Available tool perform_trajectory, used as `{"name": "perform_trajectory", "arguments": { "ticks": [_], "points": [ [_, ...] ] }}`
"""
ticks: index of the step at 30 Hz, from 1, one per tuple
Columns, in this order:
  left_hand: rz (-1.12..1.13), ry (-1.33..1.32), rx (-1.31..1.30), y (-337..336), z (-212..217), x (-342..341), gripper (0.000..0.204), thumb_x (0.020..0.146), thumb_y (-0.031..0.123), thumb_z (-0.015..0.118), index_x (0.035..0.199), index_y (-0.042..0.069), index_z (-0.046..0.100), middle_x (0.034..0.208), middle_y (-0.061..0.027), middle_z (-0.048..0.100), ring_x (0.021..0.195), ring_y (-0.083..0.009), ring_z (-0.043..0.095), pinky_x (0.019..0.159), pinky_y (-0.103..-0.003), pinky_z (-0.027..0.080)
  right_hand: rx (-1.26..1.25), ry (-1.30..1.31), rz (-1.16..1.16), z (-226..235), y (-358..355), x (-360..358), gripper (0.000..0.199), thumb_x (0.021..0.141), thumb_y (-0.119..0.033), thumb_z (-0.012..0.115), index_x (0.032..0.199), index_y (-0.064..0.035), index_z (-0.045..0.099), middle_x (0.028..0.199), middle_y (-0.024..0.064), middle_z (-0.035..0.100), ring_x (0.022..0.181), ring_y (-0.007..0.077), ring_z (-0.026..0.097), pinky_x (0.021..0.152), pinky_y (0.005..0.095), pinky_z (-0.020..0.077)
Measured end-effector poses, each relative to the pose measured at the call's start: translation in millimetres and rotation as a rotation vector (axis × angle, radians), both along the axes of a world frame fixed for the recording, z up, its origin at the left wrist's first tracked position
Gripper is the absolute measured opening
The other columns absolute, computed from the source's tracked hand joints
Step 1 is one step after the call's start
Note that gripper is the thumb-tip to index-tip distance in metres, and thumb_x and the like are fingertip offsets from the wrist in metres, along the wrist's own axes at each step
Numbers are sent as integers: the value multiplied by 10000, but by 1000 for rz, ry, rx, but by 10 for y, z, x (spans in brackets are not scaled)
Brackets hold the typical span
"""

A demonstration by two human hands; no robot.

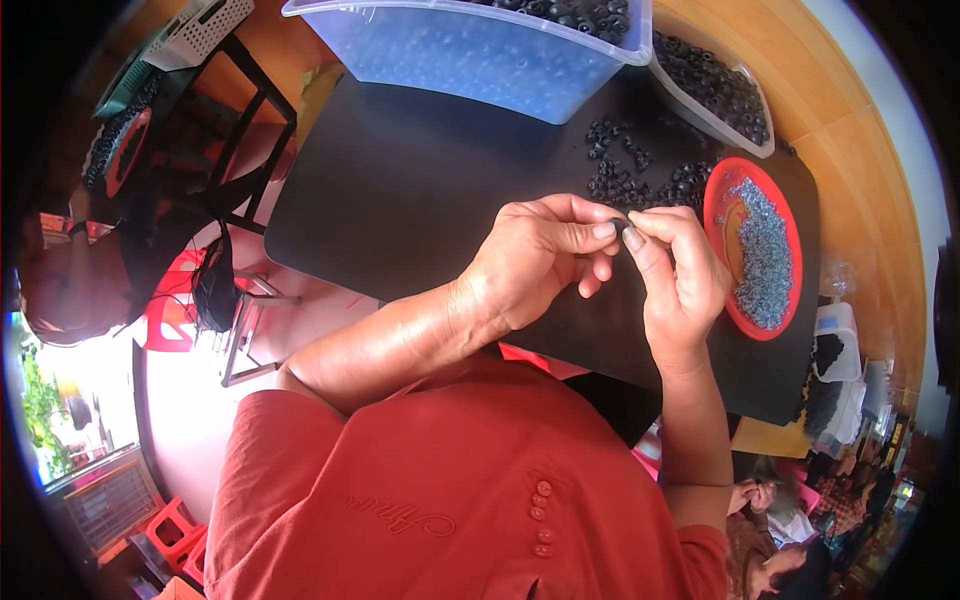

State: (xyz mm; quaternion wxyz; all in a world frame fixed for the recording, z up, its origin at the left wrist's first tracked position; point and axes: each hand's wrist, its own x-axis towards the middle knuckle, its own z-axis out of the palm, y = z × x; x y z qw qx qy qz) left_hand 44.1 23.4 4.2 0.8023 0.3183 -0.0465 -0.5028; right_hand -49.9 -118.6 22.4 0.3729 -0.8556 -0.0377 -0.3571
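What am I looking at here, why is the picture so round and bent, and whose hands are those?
This is one picture from a wide fisheye camera worn on a person's head, looking down at their own work; that lens bends straight edges near the rim. No machine is involved. The left hand and right hand meet over a black mat, pinching a small dark ring between the fingertips. On the mat lies a loose pile of black rings, and beside it a red dish of small silvery parts. Behind stand a clear blue bin and a clear tub, both holding more black rings. The person wears a red shirt.
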Motion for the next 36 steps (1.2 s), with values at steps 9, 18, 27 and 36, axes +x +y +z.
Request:
{"name": "perform_trajectory", "arguments": {
  "ticks": [9,18,27,36],
  "points": [
    [-17,106,-91,-9,-64,33,132,943,47,631,1057,-20,628,955,-119,675,756,-189,626,658,-320,494,-57,-56,6,19,52,37,274,792,56,701,1044,22,599,899,134,627,758,234,656,628,314,524],
    [-34,26,-80,-54,-108,-29,140,928,103,658,1055,52,687,920,-60,667,828,-175,620,719,-326,467,-147,-145,-141,-100,87,70,330,690,37,713,995,-3,593,851,132,603,706,281,629,603,356,515],
    [-43,-49,-80,-92,-102,-80,162,962,169,617,1009,26,676,922,-75,679,833,-189,626,694,-336,476,-239,-121,-186,-102,4,-9,259,717,22,681,955,-11,586,799,110,588,651,270,595,550,369,480],
    [-18,46,-154,-40,-81,-19,240,991,249,560,939,43,673,905,-81,683,832,-198,633,670,-337,483,-241,-83,-66,-18,16,32,145,830,2,694,937,7,597,723,84,565,565,174,563,527,295,451]
  ]
}}
